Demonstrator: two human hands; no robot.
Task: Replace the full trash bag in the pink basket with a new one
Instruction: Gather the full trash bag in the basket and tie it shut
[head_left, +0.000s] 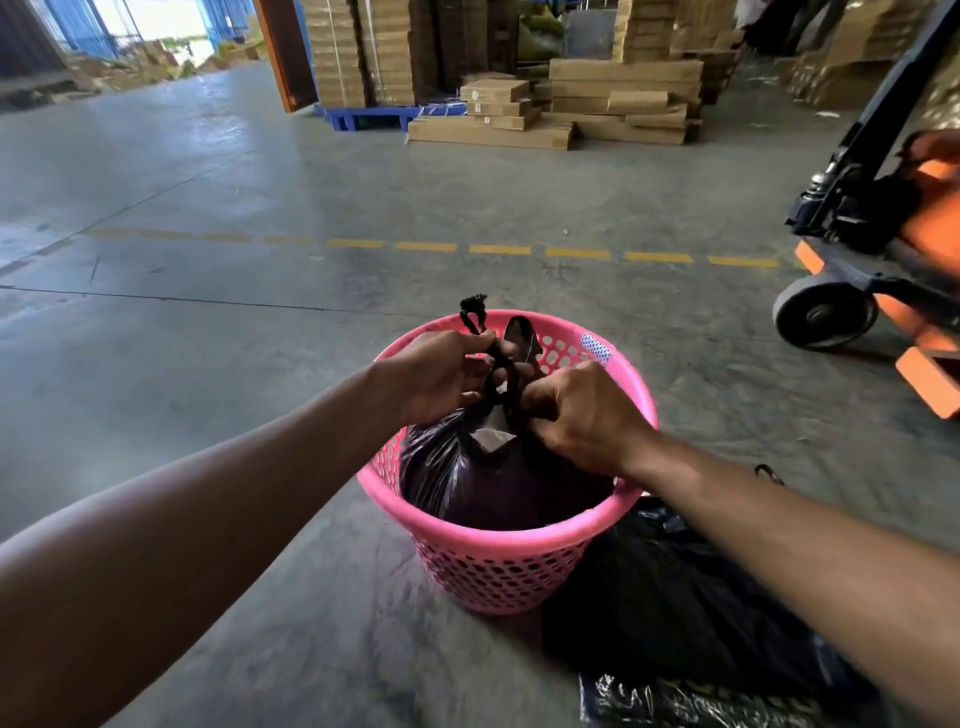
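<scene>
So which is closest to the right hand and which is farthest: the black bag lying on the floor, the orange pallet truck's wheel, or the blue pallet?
From the right hand, in the head view:
1. Black bag on the floor, just below it, right of the pink basket.
2. Pallet truck wheel, off to the right.
3. Blue pallet, far back under the stacked cardboard.

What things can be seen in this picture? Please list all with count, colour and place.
basket: one, pink, on the floor, centre.
full trash bag: one, black, inside the basket, its top being tied.
black plastic: count unclear, on the floor right of the basket.
pallet jack: one, orange and black, right.
cardboard boxes: many, brown, stacked at the back.
pallet: one, blue, under the stacks.
dashed line: one, yellow, across the floor.
left hand, right hand: two, gripping the bag's top.
</scene>
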